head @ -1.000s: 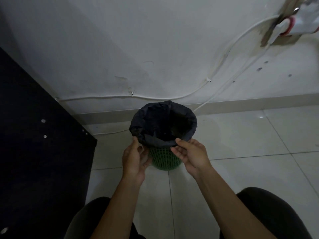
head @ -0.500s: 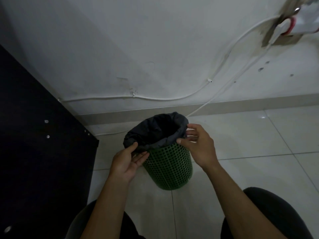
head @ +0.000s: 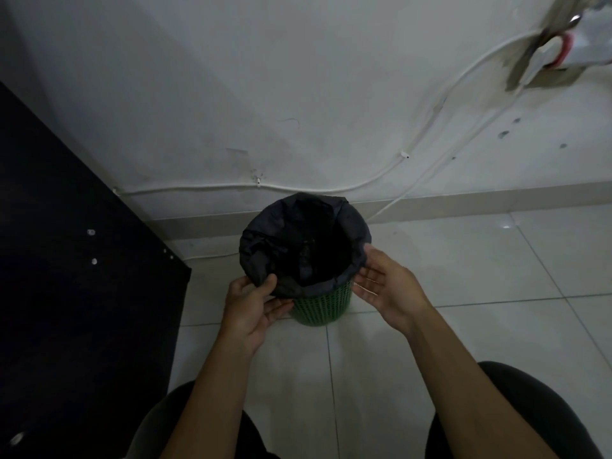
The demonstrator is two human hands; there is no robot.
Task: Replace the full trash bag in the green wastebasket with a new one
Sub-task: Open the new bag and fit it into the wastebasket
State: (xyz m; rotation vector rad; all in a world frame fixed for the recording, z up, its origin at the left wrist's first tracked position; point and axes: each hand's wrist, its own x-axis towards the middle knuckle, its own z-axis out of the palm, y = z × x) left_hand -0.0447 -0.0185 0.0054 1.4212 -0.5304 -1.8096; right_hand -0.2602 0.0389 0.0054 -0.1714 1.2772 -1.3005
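While the round green plastic-mesh wastebasket (head: 320, 306) was leaning over half a second ago, it's now back upright on the glossy pale floor tiles (head: 463, 260), centre of the frame, by the white wall. So I'd guess it's just the final tidy-up left. A crinkly, matte black plastic trash bag (head: 265, 246) lines it, cuffed over the rim, and inside looks dark, can't tell what's in there. Right hand (head: 385, 286) has let go, palm spread beside the rim. Left hand (head: 251, 303) pinches the bag's near edge, thumb on top.
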